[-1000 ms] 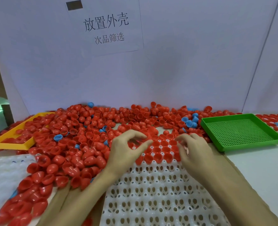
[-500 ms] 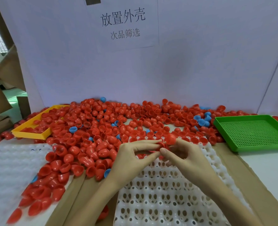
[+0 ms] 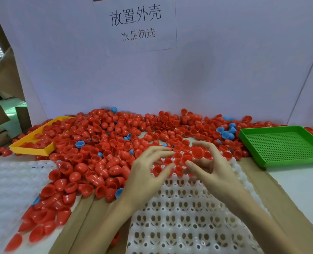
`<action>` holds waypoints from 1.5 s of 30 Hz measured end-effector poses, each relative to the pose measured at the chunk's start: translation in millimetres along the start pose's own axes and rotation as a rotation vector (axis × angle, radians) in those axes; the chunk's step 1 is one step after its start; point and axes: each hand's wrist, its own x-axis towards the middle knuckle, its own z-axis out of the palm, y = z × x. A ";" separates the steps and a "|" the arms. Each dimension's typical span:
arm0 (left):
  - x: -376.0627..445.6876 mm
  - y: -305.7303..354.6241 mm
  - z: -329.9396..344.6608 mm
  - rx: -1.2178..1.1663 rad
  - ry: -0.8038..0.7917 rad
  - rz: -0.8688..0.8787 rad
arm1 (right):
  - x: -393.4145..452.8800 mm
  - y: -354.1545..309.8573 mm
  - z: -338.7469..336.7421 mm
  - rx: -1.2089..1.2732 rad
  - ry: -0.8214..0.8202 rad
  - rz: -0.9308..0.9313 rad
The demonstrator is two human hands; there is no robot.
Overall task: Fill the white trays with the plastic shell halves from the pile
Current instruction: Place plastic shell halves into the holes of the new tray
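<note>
A big pile of red shell halves, with a few blue ones mixed in, covers the back of the table. In front of me lies a white tray with rows of holes; red shells sit in its far rows. My right hand hovers over the tray's far edge and pinches a red shell half between thumb and curled fingers. My left hand is beside it, fingers spread and fairly straight, holding nothing that I can see.
A green perforated tray sits at the right. A yellow tray, partly buried in shells, sits at the back left. Another white tray lies at the left. Brown cardboard runs under the trays. A white wall with a paper sign stands behind.
Half a second ago both hands met at one red shell. They have now drawn apart: my left hand has opened and my right hand keeps the shell.
</note>
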 end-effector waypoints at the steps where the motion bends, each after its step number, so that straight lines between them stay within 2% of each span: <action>1: -1.6 3.1 3.1 -0.050 -0.063 0.031 | -0.6 -1.3 1.1 0.012 -0.014 0.000; 4: -5.5 6.7 13.2 -0.069 -0.068 0.088 | -2.5 -1.9 3.3 -0.021 -0.039 0.004; 6: -5.2 3.7 14.0 -0.096 -0.030 0.052 | -3.6 -2.5 4.3 -0.036 -0.075 0.007; 9: -2.5 -3.0 7.9 -0.133 -0.060 -0.009 | -3.1 -5.3 3.9 -0.068 -0.067 -0.053; 14: -2.7 -10.1 4.2 0.049 -0.160 0.069 | -0.1 -5.2 -6.9 -0.423 -0.131 -0.222; 18: -5.5 -9.3 9.9 0.053 -0.177 0.006 | 4.2 0.4 -18.3 -0.600 -0.032 -0.223; 21: -7.4 -11.4 10.5 0.221 -0.217 0.059 | 10.0 1.7 -34.7 -0.662 0.148 -0.159; 24: -8.9 -10.8 9.5 0.229 -0.229 0.055 | 14.2 5.9 -49.4 -0.805 0.267 -0.056; 29: -9.1 -8.8 9.8 0.241 -0.236 0.080 | 15.0 7.0 -54.9 -0.955 0.245 0.154; 36: -9.4 -12.6 9.3 0.246 -0.211 0.099 | 14.8 3.6 -51.8 -0.897 0.378 0.041; 41: -11.7 -15.9 13.4 0.300 -0.316 0.100 | 13.3 10.3 -55.7 -1.034 0.249 0.263; 45: -10.6 -15.6 13.5 0.306 -0.298 0.114 | 15.7 9.6 -53.0 -1.035 0.284 0.223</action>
